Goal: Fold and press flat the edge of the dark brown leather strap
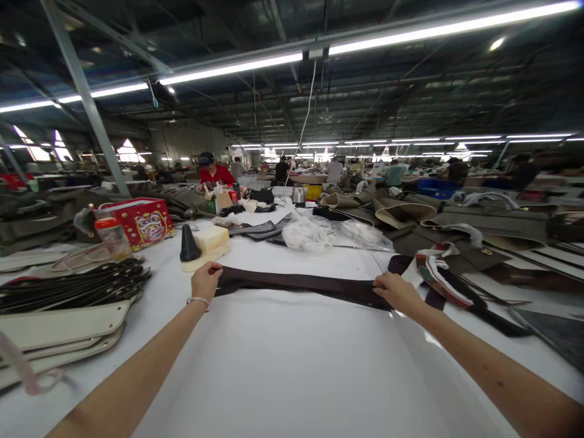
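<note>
A long dark brown strap-like strip (296, 283) stretches sideways between my two hands over the white table (292, 365). My left hand (205, 283) pinches its left end, with a pale bracelet on the wrist. Near its right part, my right hand (396, 291) grips the strip between thumb and fingers. Beyond the right hand lie more dark strips and a striped, coloured band (440, 280). Just behind my left hand stand a black cone-shaped object (188, 244) and a yellowish block (212, 240). Whether the strip is leather or fabric I cannot tell.
On the left are stacked black straps (77, 286), cream panels (64, 328), a red box (141, 222) and an orange-lidded jar (112, 237). Clear plastic (310, 233) lies at the back. Grey-brown bags (493, 222) pile up at right. A person in red (221, 175) works beyond.
</note>
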Tool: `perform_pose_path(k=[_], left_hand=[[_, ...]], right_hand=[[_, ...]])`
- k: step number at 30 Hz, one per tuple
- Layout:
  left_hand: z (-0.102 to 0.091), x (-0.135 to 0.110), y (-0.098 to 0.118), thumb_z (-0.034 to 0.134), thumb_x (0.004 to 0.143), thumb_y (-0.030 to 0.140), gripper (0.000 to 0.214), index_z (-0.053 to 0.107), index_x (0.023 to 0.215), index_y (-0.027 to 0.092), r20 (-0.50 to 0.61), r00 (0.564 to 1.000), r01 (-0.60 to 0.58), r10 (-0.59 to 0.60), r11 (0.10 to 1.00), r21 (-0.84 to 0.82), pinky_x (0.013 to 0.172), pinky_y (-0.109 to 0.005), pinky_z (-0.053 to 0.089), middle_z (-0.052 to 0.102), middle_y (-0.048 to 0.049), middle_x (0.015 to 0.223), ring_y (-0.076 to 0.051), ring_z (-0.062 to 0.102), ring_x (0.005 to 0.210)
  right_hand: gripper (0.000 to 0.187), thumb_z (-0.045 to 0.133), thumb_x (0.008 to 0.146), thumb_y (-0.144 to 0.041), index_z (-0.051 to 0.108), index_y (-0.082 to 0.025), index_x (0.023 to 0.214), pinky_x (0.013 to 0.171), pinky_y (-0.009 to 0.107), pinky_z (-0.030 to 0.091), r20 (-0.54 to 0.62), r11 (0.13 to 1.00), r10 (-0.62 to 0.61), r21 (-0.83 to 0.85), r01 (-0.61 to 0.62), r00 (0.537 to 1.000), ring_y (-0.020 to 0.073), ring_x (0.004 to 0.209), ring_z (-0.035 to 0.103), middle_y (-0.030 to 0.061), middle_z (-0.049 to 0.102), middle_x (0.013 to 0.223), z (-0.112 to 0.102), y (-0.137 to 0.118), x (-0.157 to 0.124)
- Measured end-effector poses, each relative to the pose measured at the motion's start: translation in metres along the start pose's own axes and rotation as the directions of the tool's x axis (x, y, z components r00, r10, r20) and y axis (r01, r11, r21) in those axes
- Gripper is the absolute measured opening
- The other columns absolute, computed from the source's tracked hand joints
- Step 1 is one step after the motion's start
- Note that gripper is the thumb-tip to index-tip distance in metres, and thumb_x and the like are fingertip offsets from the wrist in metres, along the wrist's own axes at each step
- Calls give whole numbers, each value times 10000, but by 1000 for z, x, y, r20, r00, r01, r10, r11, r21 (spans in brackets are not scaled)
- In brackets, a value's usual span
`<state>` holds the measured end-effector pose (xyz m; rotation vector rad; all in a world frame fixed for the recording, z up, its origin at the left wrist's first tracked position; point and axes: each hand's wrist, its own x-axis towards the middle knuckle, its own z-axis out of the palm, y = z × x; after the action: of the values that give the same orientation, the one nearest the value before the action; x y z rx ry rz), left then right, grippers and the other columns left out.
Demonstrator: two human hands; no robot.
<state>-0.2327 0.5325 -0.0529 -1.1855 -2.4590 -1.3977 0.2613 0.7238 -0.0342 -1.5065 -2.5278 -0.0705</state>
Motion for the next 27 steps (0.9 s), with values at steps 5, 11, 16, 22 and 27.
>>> perform_pose_path(k=[5,11,16,22,27], left_hand=[[27,8,-10,631,772,230,122,656,877,174,110,991,-92,76,984,154,858,-379,439,622,-26,860,-198,565,895],[27,-3,5,557,772,136,171,641,916,174,6,1000,-16,15,947,320,967,-524,367,505,-78,1200,-292,426,1164],[47,-12,41,446,864,165,271,585,1095,135,89,989,-142,117,917,373,1119,-548,153,382,-111,1413,-286,267,1346],[92,-4,63,563,827,512,617,405,1346,218,650,741,-430,169,863,265,1105,-619,185,459,-103,1389,-298,390,1292],[89,16,68,673,757,436,545,517,1223,199,768,634,-494,92,811,312,1088,-632,184,491,-103,1312,-313,424,1230]], right_hand=[[86,576,816,-206,610,-181,891,808,465,428,-2,998,33,-56,-33,999,293,1022,497,70,564,1020,20,-6,10],[398,485,740,-171,477,-169,1138,965,522,357,-101,998,56,-25,-59,993,299,1161,434,118,518,1210,23,-16,11],[598,474,806,-309,326,-201,1375,1113,539,177,73,994,-99,52,95,992,258,1361,234,122,360,1438,28,-37,31],[750,502,825,-602,293,-186,1414,1090,608,179,243,984,-172,98,152,955,326,1297,340,149,378,1423,43,-64,57],[612,643,752,-516,492,-171,1234,912,523,407,261,991,-135,55,125,956,327,1116,471,134,523,1205,40,-69,68]])
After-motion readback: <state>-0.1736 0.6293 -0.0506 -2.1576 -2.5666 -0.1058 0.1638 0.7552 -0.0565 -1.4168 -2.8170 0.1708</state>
